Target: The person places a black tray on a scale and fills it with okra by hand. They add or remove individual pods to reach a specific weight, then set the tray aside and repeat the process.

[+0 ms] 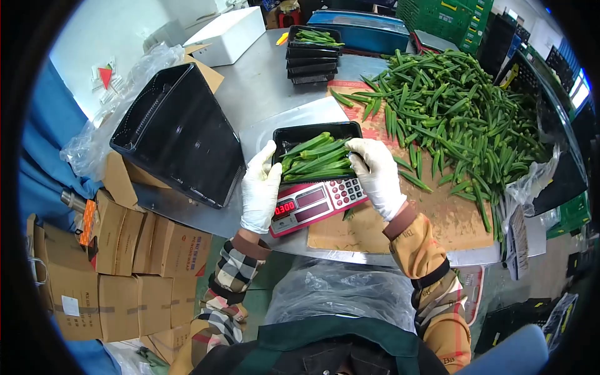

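Observation:
A black plastic tray (317, 130) filled with long green okra pods (315, 157) sits over the pink and white digital scale (320, 203), whose red display reads 0.300. My left hand (260, 187), in a white glove, grips the tray's left side, thumb and fingers at the rim. At the opposite end my right hand (379, 175), gloved too, curls its fingers over the right edge, with fingertips close to the pod ends. Some of those fingertips are hidden behind the okra and the tray wall.
A large heap of loose okra (462, 112) covers the cardboard sheet (400, 231) to the right. Stacked trays (312, 65) stand at the back, the top one holding okra. A tall nest of black trays (181, 134) leans at left, above cardboard boxes (125, 269).

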`<state>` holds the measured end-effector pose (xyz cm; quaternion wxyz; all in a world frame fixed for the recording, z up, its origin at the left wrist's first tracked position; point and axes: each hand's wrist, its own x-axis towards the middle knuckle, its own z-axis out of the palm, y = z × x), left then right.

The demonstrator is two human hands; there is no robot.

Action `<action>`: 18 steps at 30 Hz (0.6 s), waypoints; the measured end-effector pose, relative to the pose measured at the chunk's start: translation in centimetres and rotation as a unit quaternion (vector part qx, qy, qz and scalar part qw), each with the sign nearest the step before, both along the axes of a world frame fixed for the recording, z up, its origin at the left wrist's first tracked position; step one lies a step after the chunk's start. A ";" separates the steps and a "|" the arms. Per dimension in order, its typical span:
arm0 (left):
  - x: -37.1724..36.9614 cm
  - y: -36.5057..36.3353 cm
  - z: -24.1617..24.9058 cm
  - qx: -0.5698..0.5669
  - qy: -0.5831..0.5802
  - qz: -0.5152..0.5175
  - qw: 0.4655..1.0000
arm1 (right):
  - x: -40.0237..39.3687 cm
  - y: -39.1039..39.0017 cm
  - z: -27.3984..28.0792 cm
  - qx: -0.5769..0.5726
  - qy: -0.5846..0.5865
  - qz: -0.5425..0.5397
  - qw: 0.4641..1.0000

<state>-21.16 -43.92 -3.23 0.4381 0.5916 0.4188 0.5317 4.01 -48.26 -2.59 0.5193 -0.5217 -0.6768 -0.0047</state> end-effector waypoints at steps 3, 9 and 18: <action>0.2 0.1 -0.2 0.009 -0.013 -0.001 1.000 | -0.3 2.7 0.4 0.057 -0.082 0.011 0.995; 0.2 -0.1 -0.1 0.031 0.016 0.008 0.999 | -0.8 6.3 0.9 -0.216 -0.380 -0.092 0.895; -0.2 0.6 -0.8 0.007 0.027 -0.009 1.000 | 5.4 -3.1 3.5 0.076 -0.006 -0.161 0.984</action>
